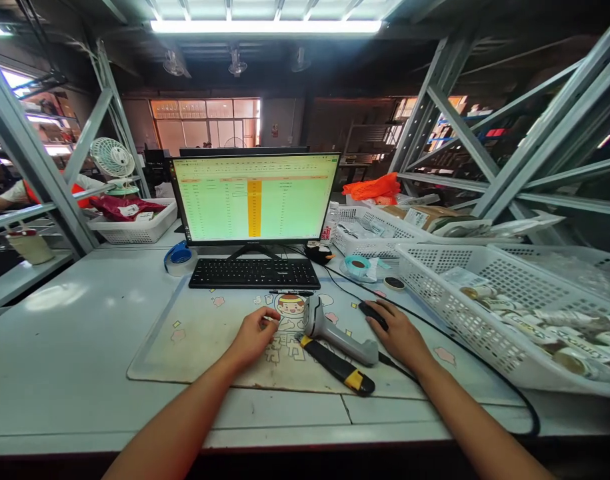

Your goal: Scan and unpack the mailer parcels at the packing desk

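Right hand (402, 333) gripping mouse (375, 315), 2 o'clock of scanner (342, 337); keep strokes clear of it. Left hand (252, 337) loosely open, empty, 9 o'clock.

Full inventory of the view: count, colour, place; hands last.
Table: 1, pale, foreground
Mat: 1, pale, on table
Keyboard: 1, black, mat's far edge
Monitor: 1, black, behind keyboard
Scanner: 1, grey, on mat
Tool: 1, black/yellow, beside scanner
Mouse: 1, black, right of scanner
Tape rolls: 2+, blue and teal, flanking keyboard
Baskets: 4+, white, both sides
Bundle: 1, orange, right of monitor
Fan: 1+, pale, far left
Co-worker: 1, pale sleeve, far left
Light: 1+, white, overhead
Left hand: 1, bare, left of scanner
Right hand: 1, bare, on mouse
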`<state>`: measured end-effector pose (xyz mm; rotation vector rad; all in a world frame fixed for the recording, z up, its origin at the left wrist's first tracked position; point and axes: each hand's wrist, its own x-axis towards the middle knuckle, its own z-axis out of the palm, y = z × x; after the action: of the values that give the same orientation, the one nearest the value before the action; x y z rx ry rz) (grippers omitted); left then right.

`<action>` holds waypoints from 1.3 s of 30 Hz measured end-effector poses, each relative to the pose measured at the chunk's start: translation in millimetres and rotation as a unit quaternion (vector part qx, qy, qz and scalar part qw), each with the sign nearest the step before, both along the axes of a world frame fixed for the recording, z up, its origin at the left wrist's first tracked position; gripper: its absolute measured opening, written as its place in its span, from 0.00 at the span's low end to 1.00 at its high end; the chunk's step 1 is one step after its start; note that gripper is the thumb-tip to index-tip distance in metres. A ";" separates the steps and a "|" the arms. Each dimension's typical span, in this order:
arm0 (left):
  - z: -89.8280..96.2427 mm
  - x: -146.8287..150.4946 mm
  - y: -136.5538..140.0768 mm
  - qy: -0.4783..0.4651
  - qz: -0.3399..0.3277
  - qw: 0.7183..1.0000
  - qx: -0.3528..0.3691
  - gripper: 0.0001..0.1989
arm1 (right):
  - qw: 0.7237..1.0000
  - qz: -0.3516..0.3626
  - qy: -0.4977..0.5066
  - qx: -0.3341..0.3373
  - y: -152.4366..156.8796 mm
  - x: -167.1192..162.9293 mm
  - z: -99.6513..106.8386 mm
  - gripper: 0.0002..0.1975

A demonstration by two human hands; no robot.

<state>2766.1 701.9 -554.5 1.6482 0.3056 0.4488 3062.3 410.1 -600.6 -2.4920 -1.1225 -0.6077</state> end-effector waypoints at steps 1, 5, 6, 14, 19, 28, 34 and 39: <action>-1.8 0.6 -0.1 0.006 -0.001 1.000 0.008 0.14 | 1.000 -0.006 0.000 -0.001 0.5 -1.2 0.6 0.26; -7.3 2.2 1.1 0.015 -0.005 0.999 0.028 0.14 | 1.000 -0.021 0.003 0.001 1.7 -5.2 3.5 0.25; -7.8 2.4 1.4 0.014 -0.007 0.999 0.028 0.14 | 1.000 -0.017 0.002 0.003 1.8 -5.8 4.1 0.25; -5.0 2.1 0.9 0.018 -0.011 1.000 0.002 0.15 | 1.000 0.000 -0.005 0.005 2.8 -6.9 3.8 0.25; -1.7 1.0 0.0 0.027 -0.008 1.000 -0.005 0.17 | 1.000 -0.003 -0.007 0.009 2.5 -8.3 3.8 0.24; 0.8 -0.8 -1.5 0.029 -0.008 1.000 -0.008 0.17 | 1.000 -0.013 0.002 0.003 3.4 -11.5 7.1 0.25; -0.1 -0.4 -1.5 0.029 -0.011 1.000 -0.007 0.17 | 1.000 -0.005 0.008 0.006 2.8 -12.9 8.8 0.25; 2.8 -1.1 -3.1 0.034 -0.012 0.999 -0.010 0.16 | 1.000 -0.013 0.014 0.000 3.0 -13.8 9.1 0.26</action>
<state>2765.0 698.8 -551.7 1.6482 0.3403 0.3717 3048.5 413.1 -591.5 -2.5111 -1.0822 -0.5791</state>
